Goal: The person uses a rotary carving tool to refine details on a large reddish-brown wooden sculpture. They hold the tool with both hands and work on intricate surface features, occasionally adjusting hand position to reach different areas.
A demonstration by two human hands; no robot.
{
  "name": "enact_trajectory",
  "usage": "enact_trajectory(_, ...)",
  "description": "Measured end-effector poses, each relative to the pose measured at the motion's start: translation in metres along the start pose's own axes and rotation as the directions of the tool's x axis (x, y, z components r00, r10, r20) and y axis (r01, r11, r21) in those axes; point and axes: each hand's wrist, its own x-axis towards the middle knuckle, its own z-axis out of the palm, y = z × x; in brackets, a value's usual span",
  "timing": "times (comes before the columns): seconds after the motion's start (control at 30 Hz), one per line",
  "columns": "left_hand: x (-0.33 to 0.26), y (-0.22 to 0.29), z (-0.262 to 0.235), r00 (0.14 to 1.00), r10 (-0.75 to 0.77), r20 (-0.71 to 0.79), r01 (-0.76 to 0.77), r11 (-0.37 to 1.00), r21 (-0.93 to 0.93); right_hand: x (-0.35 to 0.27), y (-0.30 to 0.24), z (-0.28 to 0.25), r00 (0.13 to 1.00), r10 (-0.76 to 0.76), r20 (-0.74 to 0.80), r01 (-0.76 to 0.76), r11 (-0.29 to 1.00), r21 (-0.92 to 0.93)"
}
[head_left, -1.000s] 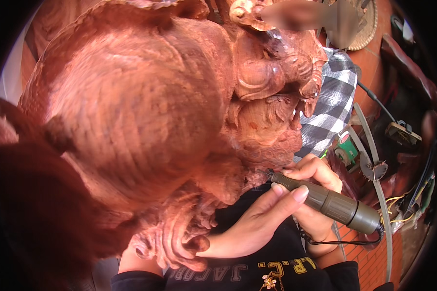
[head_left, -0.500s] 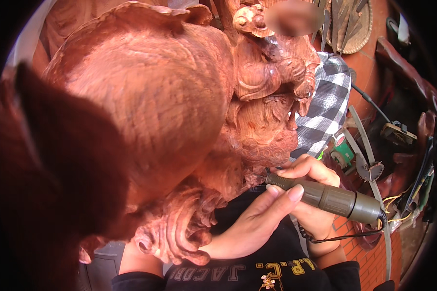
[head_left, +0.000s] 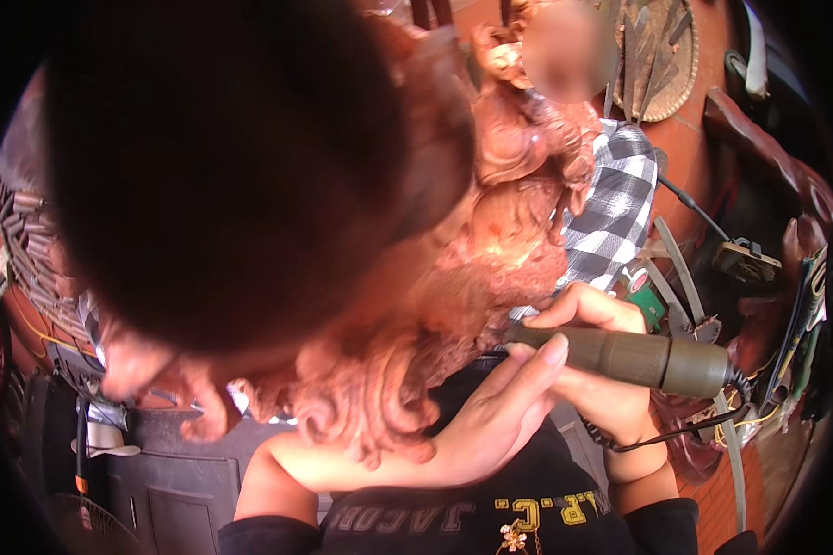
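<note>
Both hands are on the olive-green handpiece, and it lies almost level, nose to the left, right at the carving's lower edge. The right hand grips the barrel, its index finger bent over the top near the nose, the palm underneath. In from the other side comes the left hand — thumb laid against the front of the tool, a fingertip just beside it, these digits gripping the nose section; its other fingers are hard to make out. The bit itself is too small and blurred to read.

Up against that nose sits the reddish wood carving, all scrolls and folds, its curled ends hanging over the left forearm. A dark, blurred shape blots out much of the upper left — what it is, impossible to tell. Off the handpiece's back end runs a black cord, looping toward the right wrist. Beyond the carving, black-and-white checked cloth; farther up, a round woven tray holding long, thin pieces.
</note>
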Motion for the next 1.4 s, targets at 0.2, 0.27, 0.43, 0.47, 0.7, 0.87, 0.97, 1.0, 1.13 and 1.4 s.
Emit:
enact_trajectory(0.2, 0.003, -0.017, -0.021, 0.990, 0.049, 0.136, -0.030, 0.990, -0.139, 0.002, 0.003, -0.002, 0.999, -0.048, 0.018, 0.048, 0.999, -0.001)
enact_trajectory(0.27, 0.006, -0.012, -0.016, 0.982, 0.052, 0.180, -0.030, 0.992, -0.124, 0.002, -0.004, -0.001, 1.000, 0.018, 0.017, -0.019, 0.999, 0.029)
enact_trajectory(0.43, 0.005, -0.011, -0.012, 0.981, 0.074, 0.177, -0.048, 0.988, -0.144, 0.003, -0.011, 0.000, 0.998, 0.039, 0.041, -0.040, 0.999, 0.024)
enact_trajectory(0.47, 0.005, -0.010, -0.011, 0.980, 0.086, 0.180, -0.062, 0.989, -0.135, 0.003, -0.008, 0.000, 0.999, 0.018, 0.041, -0.019, 0.999, 0.033)
enact_trajectory(0.7, 0.011, -0.007, -0.007, 0.980, 0.100, 0.172, -0.098, 0.995, -0.022, 0.004, -0.007, 0.005, 1.000, 0.000, -0.023, 0.001, 0.999, 0.042)
enact_trajectory(0.87, 0.012, -0.004, -0.007, 0.979, 0.095, 0.179, -0.090, 0.995, -0.034, 0.003, -0.011, 0.007, 0.997, 0.072, -0.038, -0.071, 0.997, 0.016)
enact_trajectory(0.97, 0.011, -0.006, -0.009, 0.981, 0.084, 0.173, -0.077, 0.996, -0.047, 0.003, -0.011, 0.005, 0.999, 0.043, -0.033, -0.044, 0.998, -0.033)
enact_trajectory(1.0, 0.011, -0.006, -0.009, 0.981, 0.083, 0.178, -0.075, 0.996, -0.050, 0.003, -0.011, 0.006, 0.999, 0.036, -0.036, -0.037, 0.999, -0.036)
enact_trajectory(1.13, 0.011, -0.009, -0.006, 0.985, 0.113, 0.128, -0.089, 0.979, -0.183, 0.002, -0.016, 0.008, 0.997, 0.062, -0.037, -0.063, 0.998, -0.027)
enact_trajectory(1.4, 0.011, -0.011, -0.013, 0.980, 0.097, 0.171, -0.087, 0.994, -0.064, -0.001, -0.008, 0.010, 0.997, -0.042, -0.069, 0.038, 0.998, -0.047)
